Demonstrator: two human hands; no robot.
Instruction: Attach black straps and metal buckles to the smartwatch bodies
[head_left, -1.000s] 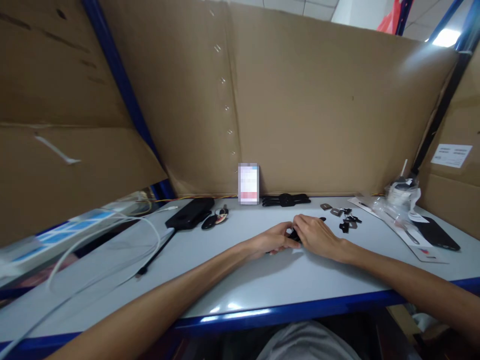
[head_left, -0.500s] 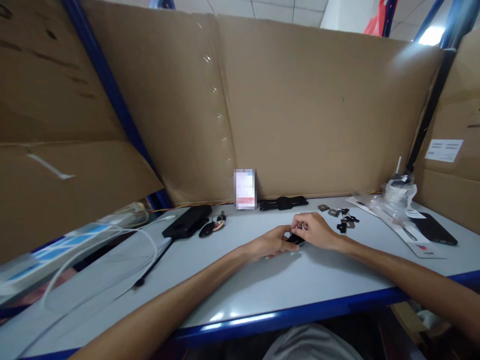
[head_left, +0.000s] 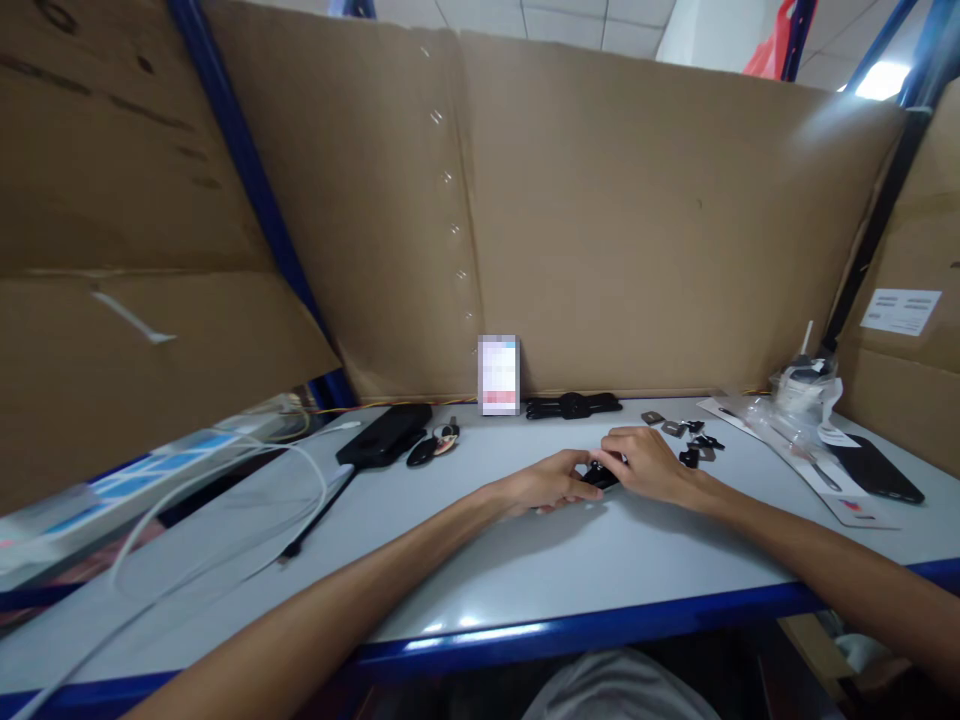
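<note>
Head view — left hand (head_left: 551, 485), right hand (head_left: 645, 462) pinching black part (head_left: 600, 476).

I see cardboard wall (head_left: 637, 230) standing behind grey table (head_left: 465, 560). Blurred card (head_left: 498, 374) propped upright against cardboard; black strap (head_left: 572, 405) lies flat just right of it. Left of card: black pouch (head_left: 384, 435), key fob (head_left: 433, 445) just beside its right end, black cable (head_left: 319, 515) running from pouch toward me. White cable (head_left: 225, 480) loops over table's left side, near power strip (head_left: 127, 480). Far right in my view: clear plastic bag (head_left: 802, 385), black phone (head_left: 874, 470) flat beside paper sheet (head_left: 847, 500). White label (head_left: 900, 310) on right-hand box.
</note>
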